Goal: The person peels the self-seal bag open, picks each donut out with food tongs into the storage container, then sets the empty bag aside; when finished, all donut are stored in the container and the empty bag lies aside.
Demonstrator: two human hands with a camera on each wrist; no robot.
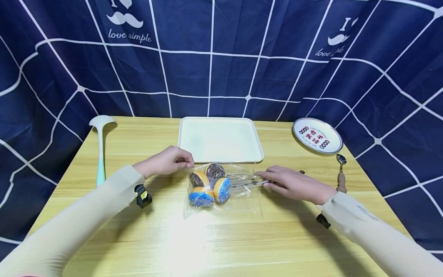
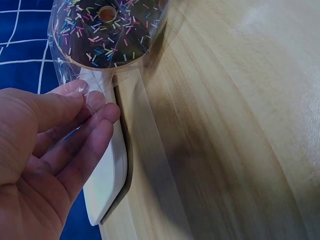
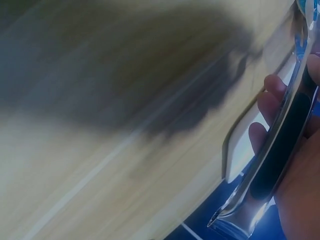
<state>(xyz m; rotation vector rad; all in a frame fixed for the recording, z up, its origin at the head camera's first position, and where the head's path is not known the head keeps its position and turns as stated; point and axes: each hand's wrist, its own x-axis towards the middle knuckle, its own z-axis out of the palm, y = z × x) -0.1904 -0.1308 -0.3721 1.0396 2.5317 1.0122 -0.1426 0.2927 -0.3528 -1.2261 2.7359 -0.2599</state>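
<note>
A clear plastic bag (image 1: 247, 206) lies on the table in the head view, holding toy-like donuts, two with brown icing (image 1: 215, 171) and two with blue icing (image 1: 201, 197). At the bag's upper left edge, my left hand (image 1: 168, 161) pinches the plastic between thumb and fingers. The left wrist view shows a sprinkled brown donut (image 2: 115, 40) through the film, just beyond those fingertips. My right hand (image 1: 299, 184) grips metal tongs with dark handle inserts (image 3: 282, 145). Their front ends reach into the bag's right side, beside a blue donut.
Behind the bag sits a white tray (image 1: 221, 138). A decorated plate (image 1: 333, 132) is at the back right, with a wooden-handled spoon (image 1: 341, 179) in front. A pale ladle (image 1: 100, 146) lies on the left. A dark blue grid-patterned cloth (image 1: 232, 77) hangs behind the table.
</note>
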